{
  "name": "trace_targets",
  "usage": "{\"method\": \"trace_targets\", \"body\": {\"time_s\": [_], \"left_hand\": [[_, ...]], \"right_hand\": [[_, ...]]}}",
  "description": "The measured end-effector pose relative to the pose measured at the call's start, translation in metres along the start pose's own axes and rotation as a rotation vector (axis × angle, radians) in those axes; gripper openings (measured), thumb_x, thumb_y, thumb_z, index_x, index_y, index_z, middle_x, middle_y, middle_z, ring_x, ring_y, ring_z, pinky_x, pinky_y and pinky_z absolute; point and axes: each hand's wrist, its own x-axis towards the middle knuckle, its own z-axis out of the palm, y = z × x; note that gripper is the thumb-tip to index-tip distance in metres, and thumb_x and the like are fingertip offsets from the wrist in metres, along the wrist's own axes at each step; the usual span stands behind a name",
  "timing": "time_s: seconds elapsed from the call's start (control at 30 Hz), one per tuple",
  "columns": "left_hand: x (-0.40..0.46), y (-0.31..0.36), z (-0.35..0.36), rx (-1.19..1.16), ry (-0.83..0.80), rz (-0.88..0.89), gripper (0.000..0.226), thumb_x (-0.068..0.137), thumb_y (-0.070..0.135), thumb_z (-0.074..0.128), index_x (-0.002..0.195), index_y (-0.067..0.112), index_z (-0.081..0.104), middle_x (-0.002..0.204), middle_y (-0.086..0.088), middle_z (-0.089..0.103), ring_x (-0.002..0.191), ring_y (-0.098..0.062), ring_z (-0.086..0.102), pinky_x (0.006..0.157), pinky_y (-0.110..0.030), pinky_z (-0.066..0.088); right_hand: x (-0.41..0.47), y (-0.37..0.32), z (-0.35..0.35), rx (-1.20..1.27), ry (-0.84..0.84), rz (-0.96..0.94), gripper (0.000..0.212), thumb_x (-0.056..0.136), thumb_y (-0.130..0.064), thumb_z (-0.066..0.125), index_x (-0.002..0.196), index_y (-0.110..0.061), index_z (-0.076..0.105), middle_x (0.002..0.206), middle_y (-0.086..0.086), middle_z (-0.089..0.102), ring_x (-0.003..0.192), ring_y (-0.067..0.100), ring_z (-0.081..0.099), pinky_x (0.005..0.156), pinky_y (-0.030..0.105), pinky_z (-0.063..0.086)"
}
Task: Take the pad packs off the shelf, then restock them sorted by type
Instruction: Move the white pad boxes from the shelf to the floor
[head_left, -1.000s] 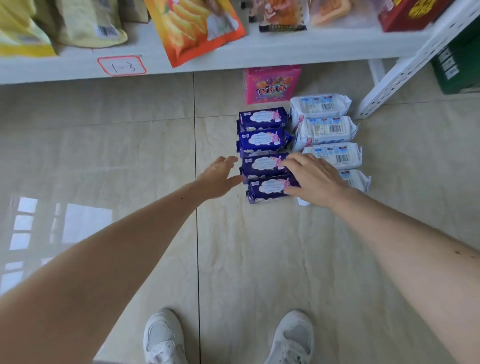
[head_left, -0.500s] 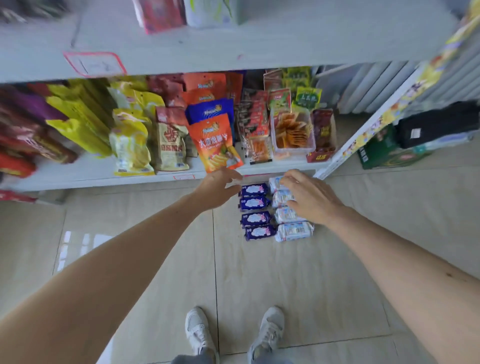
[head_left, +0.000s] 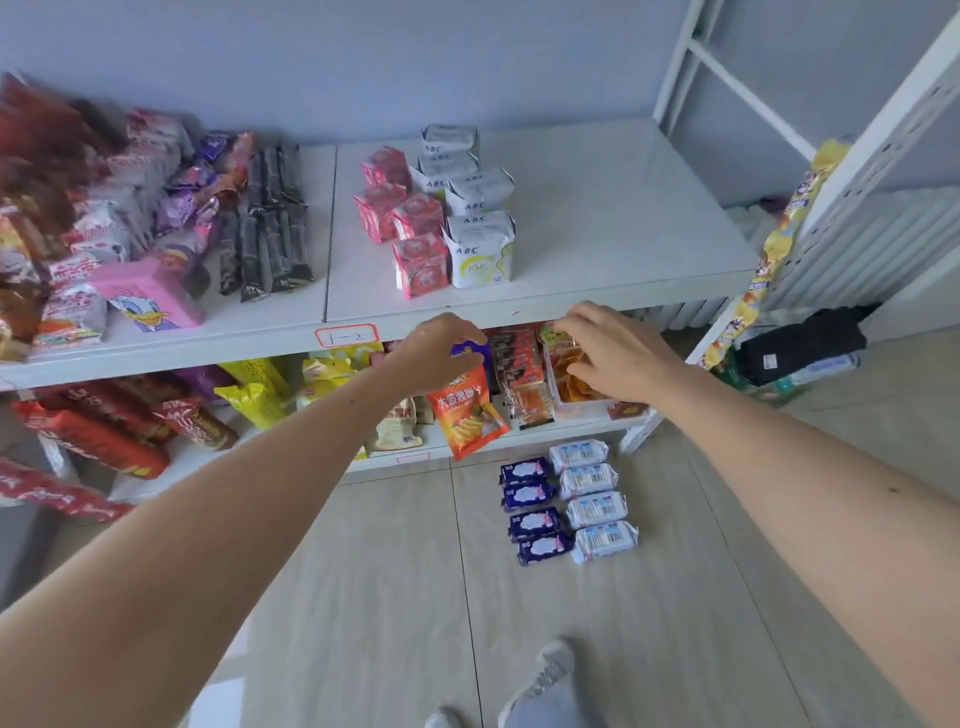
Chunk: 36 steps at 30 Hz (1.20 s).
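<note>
- Eight pad packs on the floor (head_left: 363, 597) below the rack: four purple packs (head_left: 531, 509) in one column, four white packs (head_left: 592, 501) just beside.
- More on the upper shelf (head_left: 597, 223): pink packs (head_left: 402, 221) touching ABC packs (head_left: 475, 208).
- Left hand (head_left: 439, 353) raised before the shelf edge, fingers loosely curled, grip holding nothing.
- Right hand (head_left: 615, 353) alongside, fingers relaxed, grip released.
</note>
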Motion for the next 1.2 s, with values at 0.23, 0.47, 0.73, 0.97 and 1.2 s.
{"method": "trace_targets", "body": {"time_s": [0.23, 0.47, 0.73, 0.97, 1.2], "left_hand": [[0.051, -0.008, -0.064, 0.091, 0.105, 0.029, 0.029, 0.09, 0.022, 0.062, 0.117, 0.015, 0.064, 0.124, -0.003, 0.059, 0.114, -0.019, 0.055, 0.092, -0.024, 0.037], [0.1, -0.015, -0.099, 0.099, 0.181, -0.051, 0.031, 0.088, 0.022, 0.064, 0.119, 0.016, 0.064, 0.128, -0.003, 0.059, 0.114, -0.022, 0.056, 0.096, -0.031, 0.041], [0.132, -0.029, -0.112, 0.133, 0.214, -0.017, 0.028, 0.09, 0.021, 0.061, 0.117, 0.013, 0.065, 0.124, -0.005, 0.062, 0.112, -0.022, 0.056, 0.093, -0.027, 0.039], [0.178, -0.036, -0.118, 0.124, 0.204, -0.047, 0.031, 0.09, 0.023, 0.06, 0.12, 0.015, 0.064, 0.124, -0.004, 0.061, 0.113, -0.022, 0.057, 0.095, -0.026, 0.038], [0.229, -0.039, -0.1, 0.27, 0.108, -0.019, 0.054, 0.091, 0.034, 0.057, 0.142, 0.024, 0.042, 0.151, -0.002, 0.034, 0.138, -0.028, 0.028, 0.111, -0.043, 0.024]], "right_hand": [[0.075, 0.013, -0.032, -0.005, 0.026, 0.003, 0.056, 0.087, -0.035, 0.064, 0.136, -0.018, 0.042, 0.135, 0.002, 0.047, 0.117, 0.024, 0.049, 0.086, 0.041, 0.049], [0.163, 0.028, -0.036, 0.038, -0.061, -0.025, 0.081, 0.077, -0.042, 0.074, 0.144, -0.022, 0.032, 0.144, 0.004, 0.038, 0.123, 0.029, 0.044, 0.089, 0.044, 0.047], [0.23, 0.034, -0.017, 0.049, -0.157, -0.054, 0.085, 0.074, -0.041, 0.076, 0.143, -0.025, 0.03, 0.143, 0.005, 0.038, 0.124, 0.028, 0.043, 0.092, 0.045, 0.045], [0.232, 0.061, -0.022, 0.093, -0.218, -0.087, 0.09, 0.073, -0.04, 0.077, 0.145, -0.03, 0.025, 0.143, 0.0, 0.037, 0.129, 0.023, 0.038, 0.095, 0.039, 0.04], [0.211, 0.115, -0.029, 0.096, -0.284, -0.023, 0.089, 0.066, -0.042, 0.08, 0.139, -0.035, 0.03, 0.13, -0.006, 0.043, 0.118, 0.017, 0.044, 0.078, 0.031, 0.037]]}}
